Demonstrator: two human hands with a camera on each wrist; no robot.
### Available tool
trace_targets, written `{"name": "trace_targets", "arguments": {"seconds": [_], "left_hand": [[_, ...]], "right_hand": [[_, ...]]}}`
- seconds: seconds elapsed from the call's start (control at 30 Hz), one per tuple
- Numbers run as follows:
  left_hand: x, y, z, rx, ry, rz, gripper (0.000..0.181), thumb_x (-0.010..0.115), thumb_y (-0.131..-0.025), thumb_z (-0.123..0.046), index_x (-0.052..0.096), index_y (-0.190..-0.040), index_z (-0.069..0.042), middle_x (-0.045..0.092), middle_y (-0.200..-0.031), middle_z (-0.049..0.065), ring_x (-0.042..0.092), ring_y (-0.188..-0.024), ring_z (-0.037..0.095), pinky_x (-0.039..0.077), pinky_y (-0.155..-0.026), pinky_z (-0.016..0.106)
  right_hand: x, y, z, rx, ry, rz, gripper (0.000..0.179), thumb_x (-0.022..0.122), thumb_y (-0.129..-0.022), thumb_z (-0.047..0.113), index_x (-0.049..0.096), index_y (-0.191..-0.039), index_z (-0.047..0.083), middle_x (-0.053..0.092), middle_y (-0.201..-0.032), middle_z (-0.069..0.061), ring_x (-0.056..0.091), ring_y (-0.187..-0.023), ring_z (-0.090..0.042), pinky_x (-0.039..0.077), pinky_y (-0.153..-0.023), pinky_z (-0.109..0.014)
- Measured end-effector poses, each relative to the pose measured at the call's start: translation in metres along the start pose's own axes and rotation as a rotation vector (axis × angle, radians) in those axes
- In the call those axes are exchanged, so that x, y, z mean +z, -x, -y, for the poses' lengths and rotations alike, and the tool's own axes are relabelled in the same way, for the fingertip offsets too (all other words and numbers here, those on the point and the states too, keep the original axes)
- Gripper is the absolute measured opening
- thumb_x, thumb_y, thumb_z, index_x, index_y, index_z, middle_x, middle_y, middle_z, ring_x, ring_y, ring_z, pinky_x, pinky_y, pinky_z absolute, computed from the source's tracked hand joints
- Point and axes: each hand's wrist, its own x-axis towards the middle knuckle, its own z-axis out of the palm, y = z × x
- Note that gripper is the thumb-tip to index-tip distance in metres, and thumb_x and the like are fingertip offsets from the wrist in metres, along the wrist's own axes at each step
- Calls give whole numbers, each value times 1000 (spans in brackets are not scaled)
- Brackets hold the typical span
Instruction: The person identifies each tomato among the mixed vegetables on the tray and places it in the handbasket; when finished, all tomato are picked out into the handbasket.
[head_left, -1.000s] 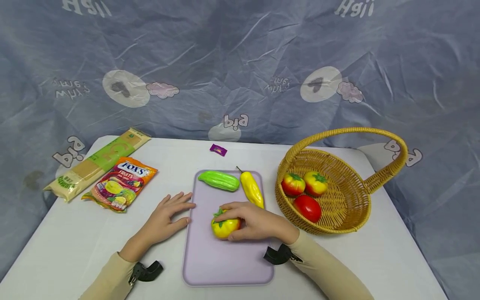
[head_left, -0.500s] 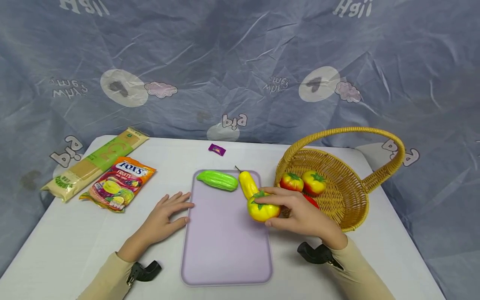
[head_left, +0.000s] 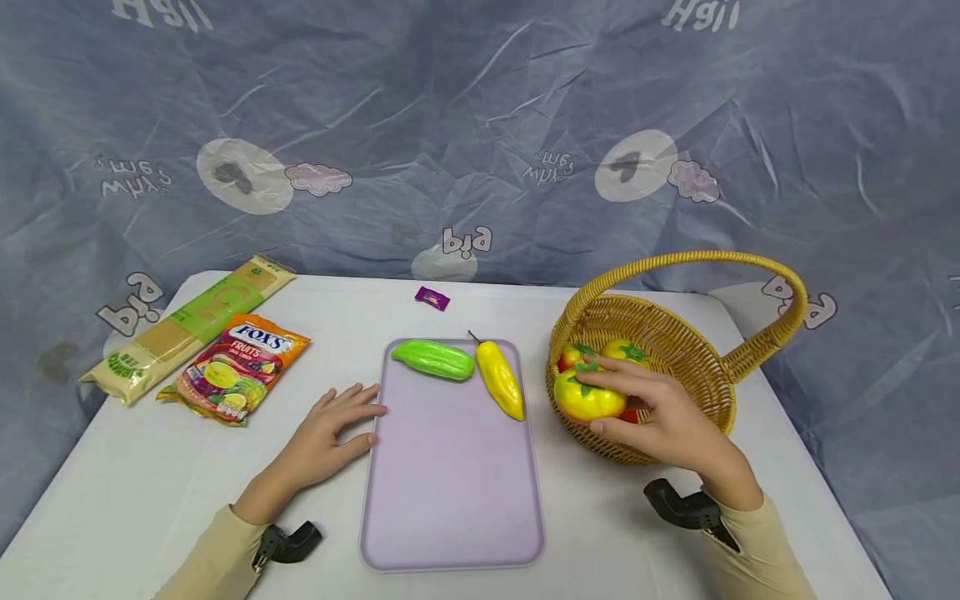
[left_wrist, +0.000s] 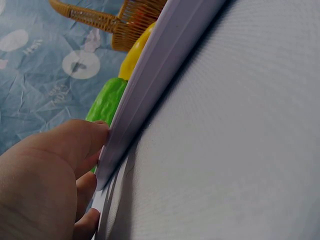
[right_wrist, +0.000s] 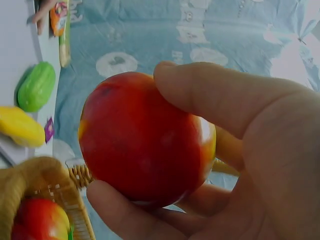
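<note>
My right hand [head_left: 671,417] grips a yellow-and-red tomato [head_left: 588,396] with a green leafy top, over the left side of the wicker basket [head_left: 693,367]. Seen by the right wrist camera, thumb and fingers curl round the tomato's red underside [right_wrist: 145,140]. Below and behind it in the basket are two similar tomatoes [head_left: 628,351] and a red fruit, mostly hidden. My left hand [head_left: 322,442] lies with fingers spread at the left rim of the lilac tray [head_left: 453,500]; its fingertips touch that rim. On the tray are a green ridged vegetable [head_left: 433,360] and a yellow pepper [head_left: 500,381].
The basket's tall handle [head_left: 690,258] arches above its opening. A bag of Fox's candy [head_left: 236,367] and a long green-and-tan packet [head_left: 195,325] lie at the left. One purple wrapped candy [head_left: 432,298] sits behind the tray. Patterned grey-blue cloth [head_left: 480,150] hangs at the back.
My right hand has lifted the tomato off the tray and carried it rightward over the basket. The left hand has stayed at the tray's left rim.
</note>
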Motion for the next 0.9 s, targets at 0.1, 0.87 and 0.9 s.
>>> {"name": "trace_targets", "arguments": {"seconds": [0.1, 0.87, 0.9], "left_hand": [[0, 1, 0, -2, -1, -1, 37, 76, -89, -22, 72, -126, -19, 58, -149, 15, 47, -141, 48, 22, -115, 75], [0, 0, -1, -26, -2, 13, 38, 77, -88, -22, 71, -126, -18, 57, -151, 13, 46, -143, 46, 21, -118, 73], [-1, 0, -1, -28, 0, 16, 38, 77, -88, -22, 71, -126, -18, 56, -151, 14, 46, -143, 46, 21, -118, 73]], "right_hand": [[-4, 5, -4, 10, -2, -31, 57, 90, -73, 9, 72, -127, 18, 66, -137, -18, 61, -131, -25, 35, -106, -5], [-17, 38, -41, 219, -116, -146, 51, 78, -81, -8, 65, -130, 0, 58, -140, -2, 54, -109, 16, 54, -79, -5], [-18, 39, -43, 224, -121, -148, 51, 78, -81, -8, 65, -130, 0, 58, -140, 1, 55, -108, 16, 54, -79, -5]]}}
